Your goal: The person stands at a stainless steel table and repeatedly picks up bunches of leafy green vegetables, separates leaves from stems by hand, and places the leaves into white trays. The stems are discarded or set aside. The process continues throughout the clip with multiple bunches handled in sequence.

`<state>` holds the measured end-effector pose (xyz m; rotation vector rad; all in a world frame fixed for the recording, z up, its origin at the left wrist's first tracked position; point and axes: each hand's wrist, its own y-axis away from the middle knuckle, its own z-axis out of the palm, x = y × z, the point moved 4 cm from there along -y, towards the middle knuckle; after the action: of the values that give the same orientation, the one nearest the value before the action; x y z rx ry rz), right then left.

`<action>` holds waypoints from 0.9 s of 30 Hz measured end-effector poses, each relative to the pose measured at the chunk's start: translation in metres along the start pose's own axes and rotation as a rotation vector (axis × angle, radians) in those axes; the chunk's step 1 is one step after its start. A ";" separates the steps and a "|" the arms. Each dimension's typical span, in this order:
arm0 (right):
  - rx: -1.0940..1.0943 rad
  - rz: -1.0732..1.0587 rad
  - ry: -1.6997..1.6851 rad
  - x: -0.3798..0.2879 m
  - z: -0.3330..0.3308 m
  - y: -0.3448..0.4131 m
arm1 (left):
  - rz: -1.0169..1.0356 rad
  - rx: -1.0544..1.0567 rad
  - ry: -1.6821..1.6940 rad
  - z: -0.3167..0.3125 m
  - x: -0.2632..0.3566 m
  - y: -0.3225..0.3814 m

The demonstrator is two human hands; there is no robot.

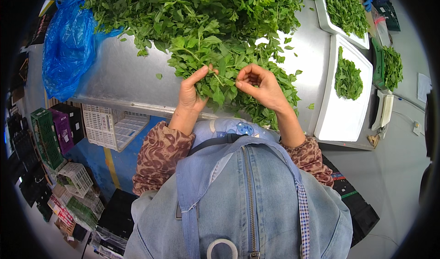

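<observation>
My left hand (pixel 190 93) is closed around a bunch of leafy green stems (pixel 217 87), thumb on top and most fingers hidden under the leaves. My right hand (pixel 267 88) pinches a thin stem at the right side of that bunch between thumb and forefinger, its other fingers curled. Beyond and beneath both hands spreads a large heap of the same leafy greens (pixel 199 13) on a stainless steel table (pixel 127 76). Loose leaves trail from the heap towards the table's front edge, under my right forearm.
On the right, a white foam tray (pixel 347 119) bears a small bunch of greens (pixel 348 78); a fuller foam tray (pixel 321 7) lies behind. A blue plastic bag (pixel 67 52) drapes over the left end. White plastic crates (pixel 99 121) stand lower left. A blue-gloved hand (pixel 367 2) shows far right.
</observation>
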<state>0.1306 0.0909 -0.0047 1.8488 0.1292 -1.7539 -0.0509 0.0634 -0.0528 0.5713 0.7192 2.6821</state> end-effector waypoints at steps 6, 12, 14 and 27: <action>-0.019 -0.002 0.024 -0.005 0.001 0.001 | 0.089 0.148 -0.088 0.001 0.001 -0.003; 0.065 -0.022 -0.032 -0.003 -0.002 -0.002 | 0.115 0.022 -0.566 0.020 -0.004 0.007; 0.094 -0.010 -0.041 0.000 -0.001 -0.003 | 0.137 -0.003 -0.653 0.023 -0.006 0.008; 0.107 0.015 0.291 -0.012 0.003 -0.004 | 0.134 -0.209 -0.973 0.026 -0.011 0.006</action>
<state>0.1243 0.0969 0.0051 2.1698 0.1360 -1.4976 -0.0303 0.0649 -0.0320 1.6990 0.1172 2.1168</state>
